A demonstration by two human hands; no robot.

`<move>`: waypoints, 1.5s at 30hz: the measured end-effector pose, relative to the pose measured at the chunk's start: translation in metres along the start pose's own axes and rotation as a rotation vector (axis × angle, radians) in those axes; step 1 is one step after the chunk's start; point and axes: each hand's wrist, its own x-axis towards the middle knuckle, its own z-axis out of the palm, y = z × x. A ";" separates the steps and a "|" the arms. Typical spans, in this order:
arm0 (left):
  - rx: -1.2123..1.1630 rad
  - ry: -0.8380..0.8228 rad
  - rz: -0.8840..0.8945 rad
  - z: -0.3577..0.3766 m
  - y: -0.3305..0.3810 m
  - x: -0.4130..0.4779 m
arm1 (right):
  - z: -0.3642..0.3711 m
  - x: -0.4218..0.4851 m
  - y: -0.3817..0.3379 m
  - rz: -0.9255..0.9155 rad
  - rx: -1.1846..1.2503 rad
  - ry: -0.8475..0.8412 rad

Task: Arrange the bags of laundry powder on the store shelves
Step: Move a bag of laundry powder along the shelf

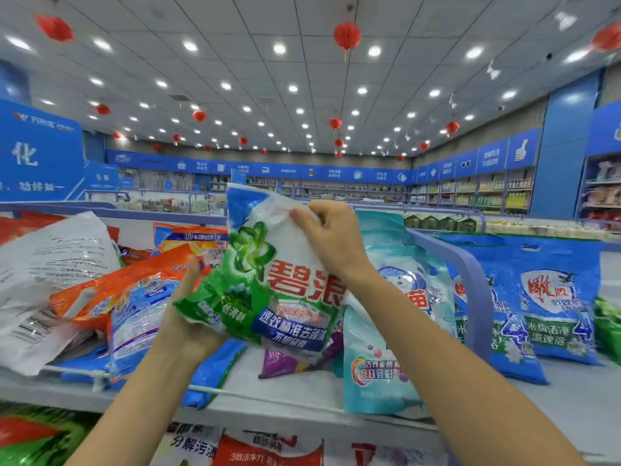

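Observation:
A green and white laundry powder bag (268, 277) with red characters is held upright above the top shelf (295, 388). My right hand (331, 237) pinches its upper right edge. Underneath, my left hand (188, 317) grips the bag's lower left corner. An orange and blue bag (134, 297) lies tilted just left of it. A teal bag (376, 361) stands right of it, with a purple bag (289, 361) lying flat below. Two blue bags (544, 307) stand further right, past a divider.
A curved blue-grey shelf divider (470, 284) separates the teal bags from the blue ones. A large white bag (47, 284) leans at the far left. More bags show on the lower shelf (262, 449). Store aisles and wall shelves stretch behind.

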 end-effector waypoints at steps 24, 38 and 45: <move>0.048 -0.128 0.109 0.149 -0.190 0.005 | -0.205 -0.026 -0.004 -0.061 -0.341 0.298; 0.231 -0.117 -0.063 0.301 -0.423 0.031 | -0.444 -0.127 0.096 0.035 -0.607 0.323; 0.355 0.144 0.071 0.313 -0.469 0.059 | -0.521 -0.147 0.158 -0.079 -0.846 0.092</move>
